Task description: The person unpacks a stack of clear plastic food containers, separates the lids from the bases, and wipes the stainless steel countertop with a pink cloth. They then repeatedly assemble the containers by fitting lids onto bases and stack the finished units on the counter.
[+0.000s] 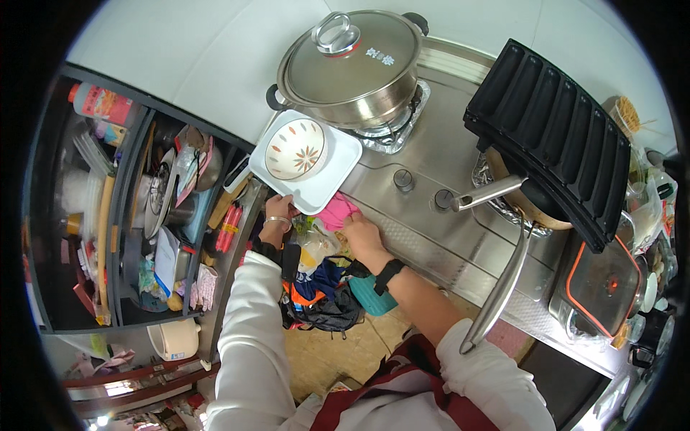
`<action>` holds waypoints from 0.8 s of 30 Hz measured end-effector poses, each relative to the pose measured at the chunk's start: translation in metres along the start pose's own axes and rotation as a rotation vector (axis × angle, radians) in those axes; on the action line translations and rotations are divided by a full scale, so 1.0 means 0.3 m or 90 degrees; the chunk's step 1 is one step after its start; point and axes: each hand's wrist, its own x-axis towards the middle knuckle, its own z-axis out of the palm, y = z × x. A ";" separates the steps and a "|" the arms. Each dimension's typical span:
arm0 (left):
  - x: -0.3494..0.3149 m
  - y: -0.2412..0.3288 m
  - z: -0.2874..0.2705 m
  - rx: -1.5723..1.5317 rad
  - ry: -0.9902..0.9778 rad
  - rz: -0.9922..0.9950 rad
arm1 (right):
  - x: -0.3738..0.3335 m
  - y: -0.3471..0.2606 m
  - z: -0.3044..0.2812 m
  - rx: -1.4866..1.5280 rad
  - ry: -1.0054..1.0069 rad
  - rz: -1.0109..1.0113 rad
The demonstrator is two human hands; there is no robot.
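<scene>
Left hand is gripping the near edge of a white square tray with a patterned bowl sitting on it — just beside the big lidded pot. Right hand presses flat on a pink cloth on the steel stovetop — fingers closed over it.

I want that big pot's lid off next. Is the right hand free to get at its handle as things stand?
Probably yes. The right hand rests on the pink cloth, gripping nothing rigid, and bare steel counter lies between it and the lid handle; only the white tray sits nearby.
</scene>
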 end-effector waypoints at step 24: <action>0.017 -0.079 0.074 -0.139 0.057 -0.052 | -0.968 0.137 -0.655 1.009 -0.081 0.391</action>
